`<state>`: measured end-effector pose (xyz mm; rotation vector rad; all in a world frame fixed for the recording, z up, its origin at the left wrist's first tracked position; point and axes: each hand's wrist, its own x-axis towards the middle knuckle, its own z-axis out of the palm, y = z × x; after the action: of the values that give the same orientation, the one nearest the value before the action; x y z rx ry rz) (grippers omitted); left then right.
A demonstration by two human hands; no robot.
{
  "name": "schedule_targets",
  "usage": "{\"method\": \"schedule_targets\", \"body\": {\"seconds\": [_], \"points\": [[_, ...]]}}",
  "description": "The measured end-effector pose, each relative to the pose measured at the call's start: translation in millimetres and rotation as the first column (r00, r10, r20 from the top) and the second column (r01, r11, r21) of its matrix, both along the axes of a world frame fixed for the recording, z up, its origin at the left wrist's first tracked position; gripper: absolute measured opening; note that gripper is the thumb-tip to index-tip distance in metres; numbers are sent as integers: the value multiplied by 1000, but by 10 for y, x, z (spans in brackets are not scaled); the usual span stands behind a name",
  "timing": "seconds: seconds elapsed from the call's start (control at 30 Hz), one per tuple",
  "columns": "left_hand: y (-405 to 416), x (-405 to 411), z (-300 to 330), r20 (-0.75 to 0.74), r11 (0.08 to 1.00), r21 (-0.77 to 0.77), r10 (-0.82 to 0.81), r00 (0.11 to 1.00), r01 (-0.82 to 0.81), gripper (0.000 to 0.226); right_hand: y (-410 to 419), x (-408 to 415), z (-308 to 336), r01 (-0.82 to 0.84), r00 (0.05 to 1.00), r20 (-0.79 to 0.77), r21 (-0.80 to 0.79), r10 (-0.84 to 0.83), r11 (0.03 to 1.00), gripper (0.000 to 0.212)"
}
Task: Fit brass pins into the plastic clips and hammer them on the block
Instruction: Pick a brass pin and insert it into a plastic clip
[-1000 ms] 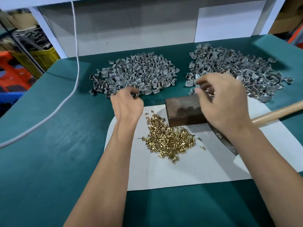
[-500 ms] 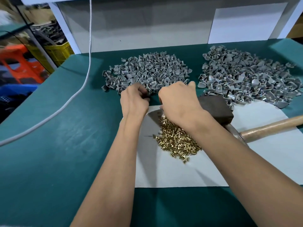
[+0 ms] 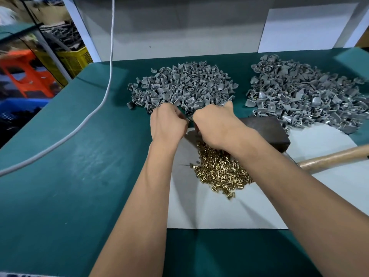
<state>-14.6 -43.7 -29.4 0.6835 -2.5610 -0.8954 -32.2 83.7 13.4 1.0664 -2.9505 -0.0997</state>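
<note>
My left hand [image 3: 167, 124] and my right hand [image 3: 215, 126] meet knuckle to knuckle at the near edge of the left pile of grey plastic clips [image 3: 185, 84]. The left fingers are curled round a small grey clip that barely shows. The right fingers curl down toward the far end of the heap of brass pins [image 3: 221, 172]; their tips are hidden. The dark block [image 3: 265, 128] lies just right of my right wrist. A hammer's wooden handle [image 3: 335, 156] runs off to the right behind it. A second pile of grey clips [image 3: 305, 96] spreads at the back right.
Pins, block and hammer sit on a white sheet [image 3: 219, 212] over the green table top [image 3: 79, 176]. A grey cable [image 3: 99, 104] crosses the table's left side. Beyond the left edge stand a yellow crate [image 3: 73, 58] and an orange stool [image 3: 24, 74].
My right hand swung from the right clip pile across the block to meet my left hand. The left hand drew back slightly from the left pile, gripping a clip.
</note>
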Motion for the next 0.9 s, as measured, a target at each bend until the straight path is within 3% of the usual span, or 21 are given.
{"method": "schedule_targets", "body": {"seconds": [0.13,0.33,0.4,0.5,0.6,0.7,0.8,0.9], "points": [[33,22,32,40,997,-67,-30,999,33,10,24,-2,-28,-65,996,-56,-64,62,996,34],[120,-17,34,271,933,-306,-106,957,190,30,156,-40,5,-71,997,-47,-217,63,974,26],[146,-21,22,269,932,-313,-97,958,182,29,264,-31,45,-50,999,7,-271,54,961,32],[170,14,30,133,954,-280,-74,988,109,27,490,4,114,-24,998,50,-382,46,924,32],[194,44,71,-93,993,-112,-42,995,31,24,775,4,123,15,999,48,-501,11,866,19],[308,16,106,-260,987,127,-65,963,101,14,1079,-10,61,61,998,33,-633,-52,772,17],[509,20,137,-414,823,470,-113,903,319,16,1316,-24,-9,94,995,42,-743,-94,662,14],[699,28,149,-497,701,548,-166,852,456,9,1420,-39,-63,105,991,35,-793,-127,600,11]]}}
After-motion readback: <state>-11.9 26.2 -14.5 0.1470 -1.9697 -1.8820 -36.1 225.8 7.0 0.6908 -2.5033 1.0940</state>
